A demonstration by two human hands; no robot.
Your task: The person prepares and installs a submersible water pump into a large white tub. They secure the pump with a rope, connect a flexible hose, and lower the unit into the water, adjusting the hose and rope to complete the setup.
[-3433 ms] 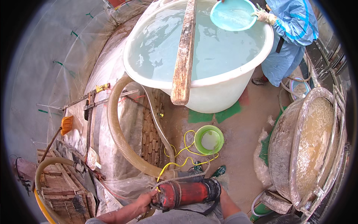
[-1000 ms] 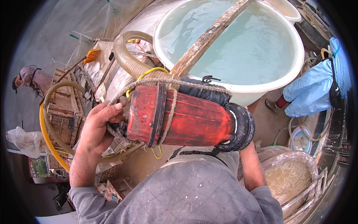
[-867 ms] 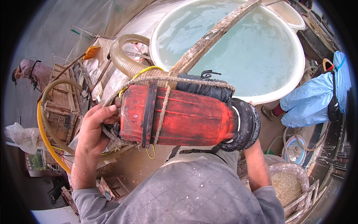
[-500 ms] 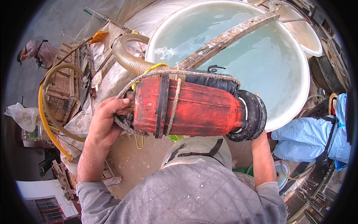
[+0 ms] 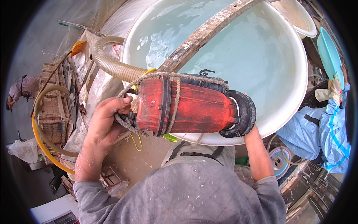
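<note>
A red submersible pump point(image 5: 201, 108) lies on its side in the air in front of me, over the near rim of a white tub point(image 5: 300, 82) of cloudy pale water. My left hand point(image 5: 106, 117) is closed at its left end, fingers curled by the knotted grey rope point(image 5: 176, 106) that is tied round the body. At the black ringed end point(image 5: 242, 114), my right hand point(image 5: 253, 135) grips from below and behind; its fingers are mostly hidden. A ribbed clear hose point(image 5: 117, 67) runs from behind the pump to the left.
A weathered wooden beam point(image 5: 201, 35) crosses the tub. Worn wooden boards point(image 5: 54, 112) and a yellow hose point(image 5: 44, 143) are at left. At right, a person in blue covering point(image 5: 305, 125) has a gloved hand point(image 5: 332, 89) near a turquoise basin point(image 5: 328, 48). Another person point(image 5: 28, 87) is far left.
Against the tub, the pump and my hands have come further over the near rim. The view has shifted. At right, the other person's gloved hand and the turquoise basin have come into sight.
</note>
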